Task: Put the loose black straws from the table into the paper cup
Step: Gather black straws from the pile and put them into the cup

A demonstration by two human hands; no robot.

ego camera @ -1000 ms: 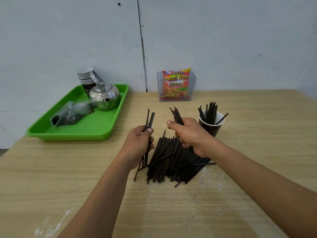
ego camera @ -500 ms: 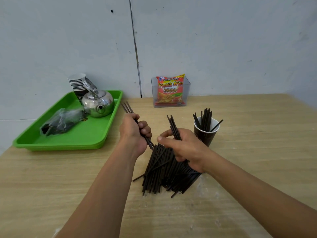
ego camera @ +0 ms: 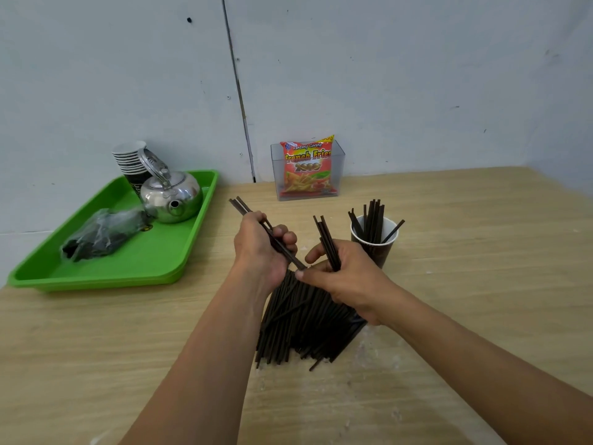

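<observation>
A pile of loose black straws (ego camera: 301, 322) lies on the wooden table (ego camera: 465, 284) in the middle. My left hand (ego camera: 260, 252) grips a few straws (ego camera: 244, 207) slanting up to the left above the pile. My right hand (ego camera: 346, 277) holds a small bunch of straws (ego camera: 325, 234) that sticks upward, and its thumb tip touches the lower end of the left hand's straws. The dark paper cup (ego camera: 382, 248) stands just right of my right hand with several straws upright in it.
A green tray (ego camera: 134, 264) at the left holds a steel kettle (ego camera: 170, 195), a stack of paper cups (ego camera: 130, 159) and a plastic bag of dark items (ego camera: 102, 232). A clear box with a snack packet (ego camera: 306, 168) stands by the wall.
My left hand lifted its straws off the table and tilted them up to the left. My right hand kept its bunch, and its thumb now meets the left hand's straws.
</observation>
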